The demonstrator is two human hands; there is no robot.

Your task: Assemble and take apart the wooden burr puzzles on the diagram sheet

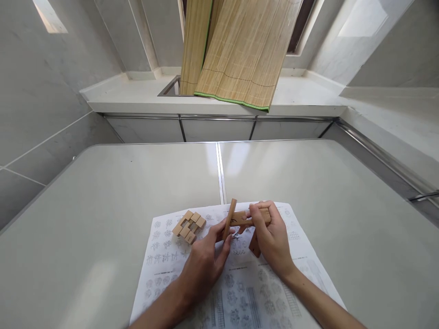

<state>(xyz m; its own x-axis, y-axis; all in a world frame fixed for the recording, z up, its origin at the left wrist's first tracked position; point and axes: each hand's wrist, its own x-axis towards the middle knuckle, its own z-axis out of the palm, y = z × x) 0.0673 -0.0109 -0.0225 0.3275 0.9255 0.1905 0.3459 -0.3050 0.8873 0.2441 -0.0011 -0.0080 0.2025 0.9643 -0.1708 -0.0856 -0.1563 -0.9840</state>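
Observation:
Over the printed sheet (185, 292), my left hand (209, 256) pinches a long thin wooden puzzle stick (229, 217) between its fingers, tilted slightly from upright. My right hand (274, 240) grips a wooden puzzle block (237, 219) with a dark mark on its face. The block's left end meets the stick or lies just behind it; I cannot tell if they interlock. Below my right hand, a darker wooden piece (254, 244) sticks out, partly hidden by the fingers. To the left of my hands, an interlocked cluster of wooden blocks (189, 226) rests on the sheet.
The sheet, covered in small diagrams, lies on a pale table (85, 219) with a metal seam (220, 171) down its middle. Beyond the table's far edge is a white counter (133, 96) with a sink corner (170, 87). A bamboo mat (240, 55) hangs over the counter's front.

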